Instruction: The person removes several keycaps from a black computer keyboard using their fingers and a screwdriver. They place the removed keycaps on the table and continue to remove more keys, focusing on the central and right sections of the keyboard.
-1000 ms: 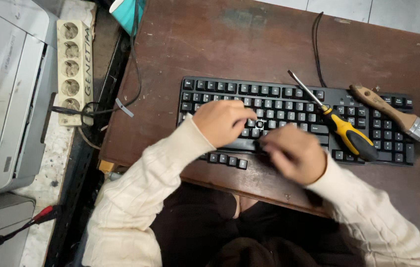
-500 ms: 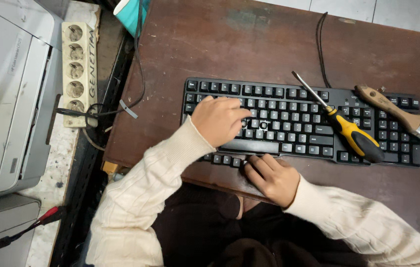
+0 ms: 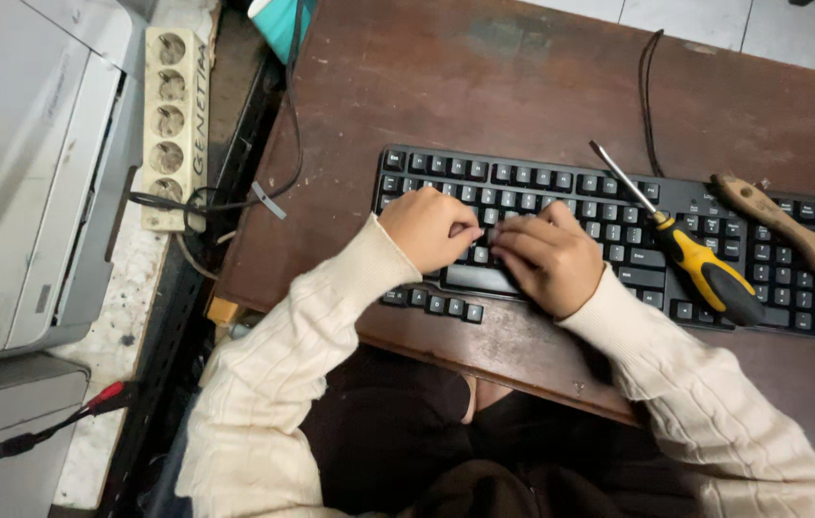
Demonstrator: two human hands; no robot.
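Note:
A black keyboard (image 3: 561, 192) lies on a worn brown wooden table (image 3: 484, 86). My left hand (image 3: 431, 230) rests on its middle rows with the fingers curled down onto the keys. My right hand (image 3: 551, 259) sits right beside it, its bent fingers meeting the left fingertips over the keys. Whether anything small is pinched between them is hidden. Both sleeves are cream knit. A screwdriver with a yellow and black handle (image 3: 710, 278) lies slantwise across the keyboard's right half.
A wooden-handled paintbrush (image 3: 777, 219) lies on the keyboard's right end. The keyboard's cable (image 3: 650, 91) runs to the table's back. Left of the table are a cream power strip (image 3: 175, 115), a grey printer (image 3: 24, 173) and a red and black lead (image 3: 101, 398).
My right hand dropped from the keys to the table's front edge, then came back up onto the keyboard beside the left hand. The left hand stayed in place.

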